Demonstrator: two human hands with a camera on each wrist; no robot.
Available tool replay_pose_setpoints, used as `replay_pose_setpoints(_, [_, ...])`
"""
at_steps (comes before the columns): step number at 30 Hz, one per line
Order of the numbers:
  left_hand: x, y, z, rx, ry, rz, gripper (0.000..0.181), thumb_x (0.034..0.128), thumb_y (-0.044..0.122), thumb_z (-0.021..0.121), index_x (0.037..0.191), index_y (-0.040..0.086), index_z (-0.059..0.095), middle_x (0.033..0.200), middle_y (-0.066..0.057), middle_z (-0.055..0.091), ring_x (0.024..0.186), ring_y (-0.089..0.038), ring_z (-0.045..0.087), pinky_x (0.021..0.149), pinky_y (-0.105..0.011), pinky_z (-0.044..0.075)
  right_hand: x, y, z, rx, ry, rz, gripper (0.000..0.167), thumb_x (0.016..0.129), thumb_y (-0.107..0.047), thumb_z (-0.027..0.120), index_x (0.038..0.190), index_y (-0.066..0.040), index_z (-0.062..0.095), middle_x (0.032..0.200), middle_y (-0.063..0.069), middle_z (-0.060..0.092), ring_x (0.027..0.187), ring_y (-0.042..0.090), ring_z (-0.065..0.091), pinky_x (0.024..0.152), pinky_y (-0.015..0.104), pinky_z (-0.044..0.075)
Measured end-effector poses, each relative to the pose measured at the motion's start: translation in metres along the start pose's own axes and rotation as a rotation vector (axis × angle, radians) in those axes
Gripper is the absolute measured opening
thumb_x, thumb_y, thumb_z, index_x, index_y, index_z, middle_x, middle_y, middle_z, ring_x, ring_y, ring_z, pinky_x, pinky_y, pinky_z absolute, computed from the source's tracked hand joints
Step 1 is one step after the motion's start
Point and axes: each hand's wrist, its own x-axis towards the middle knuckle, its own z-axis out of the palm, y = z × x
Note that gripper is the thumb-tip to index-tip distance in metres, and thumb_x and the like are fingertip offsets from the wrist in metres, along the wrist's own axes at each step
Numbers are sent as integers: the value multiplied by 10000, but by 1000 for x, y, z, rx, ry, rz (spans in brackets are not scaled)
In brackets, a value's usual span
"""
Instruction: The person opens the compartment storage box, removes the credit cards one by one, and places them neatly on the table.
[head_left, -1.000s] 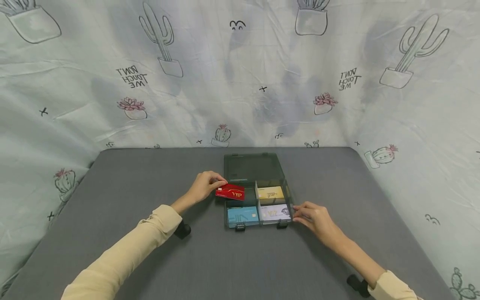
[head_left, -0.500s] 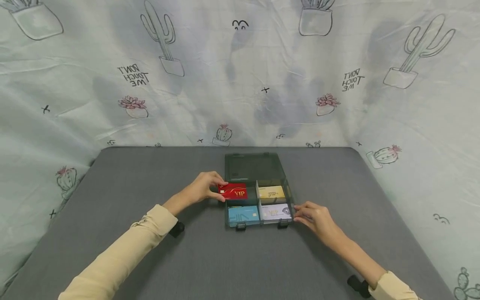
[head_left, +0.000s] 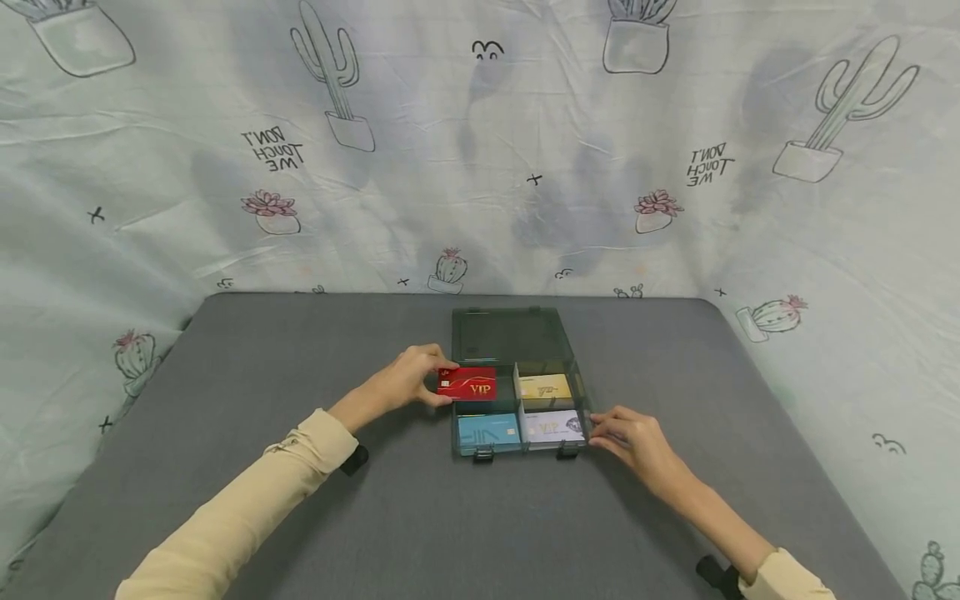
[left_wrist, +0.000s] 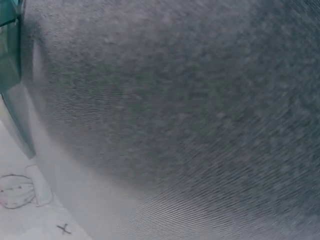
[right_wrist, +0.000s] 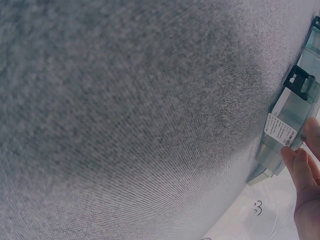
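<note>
Two hands are engaged at one dark translucent box (head_left: 506, 407), which stands on a grey table (head_left: 435, 517) with its lid (head_left: 506, 335) folded back to the rear. Left hand (head_left: 405, 379): thumb and fingers clamped on the left end of a red card (head_left: 472, 384) marked VIP. The card is held face up over the back left compartment (head_left: 506, 388), its left edge projecting past the box's left wall; whether it touches the rim beneath cannot be determined. Right hand (head_left: 633, 437): thumb and fingers bent, tips near each other against the box's right wall; whether they pinch the wall or merely rest on it cannot be told.

Contents, other compartments: gold card (head_left: 545, 387) at back right, blue card (head_left: 489, 431) at front left, pale lilac card (head_left: 553, 427) at front right, each face up. Two latches (head_left: 483, 454) show at the front edge. Right wrist view records a white printed label (right_wrist: 280, 130) on the box's right wall, just beside the fingertips; its print is too small to read. Left wrist view takes in tabletop and one edge of the box. Both forearms wear cream sleeves (head_left: 247, 508) with a dark device (head_left: 355, 460) at each wrist. Behind the table hangs a pale cloth (head_left: 465, 150) printed with potted cacti and mirrored lettering
</note>
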Motion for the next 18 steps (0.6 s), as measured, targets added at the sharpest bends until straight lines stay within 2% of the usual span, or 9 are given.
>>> replay_pose_setpoints(4, [-4, -6, 3, -72, 33, 17, 505, 769, 190, 819, 1197, -24, 655, 962, -49, 560, 891, -198, 585, 735, -312, 537, -1, 0, 0, -5, -4, 6, 205, 626, 67, 828, 731, -59, 706, 851, 110, 662, 769, 246, 690, 733, 100, 488])
replay_pose_setpoints(10, [-9, -16, 4, -203, 91, -26, 499, 768, 170, 820, 1212, 11, 657, 999, -18, 564, 949, -179, 563, 805, -377, 524, -4, -2, -1, -9, -9, 22, 208, 625, 78, 825, 734, -55, 708, 851, 108, 661, 779, 248, 691, 710, 144, 516])
replay_pose_setpoints(13, [-11, -20, 2, -232, 119, -38, 493, 766, 156, 821, 1208, 8, 659, 983, -21, 572, 932, -190, 595, 804, -404, 531, -4, -2, -1, -8, -9, 25, 213, 623, 85, 824, 737, -54, 709, 852, 108, 660, 784, 253, 692, 695, 178, 534])
replay_pose_setpoints(18, [-14, -23, -2, -249, 110, -63, 497, 762, 139, 823, 1209, 3, 657, 960, -22, 564, 912, -201, 632, 793, -400, 544, -5, -1, -1, -8, -9, 24, 215, 621, 89, 825, 739, -51, 713, 853, 107, 659, 775, 242, 690, 674, 212, 548])
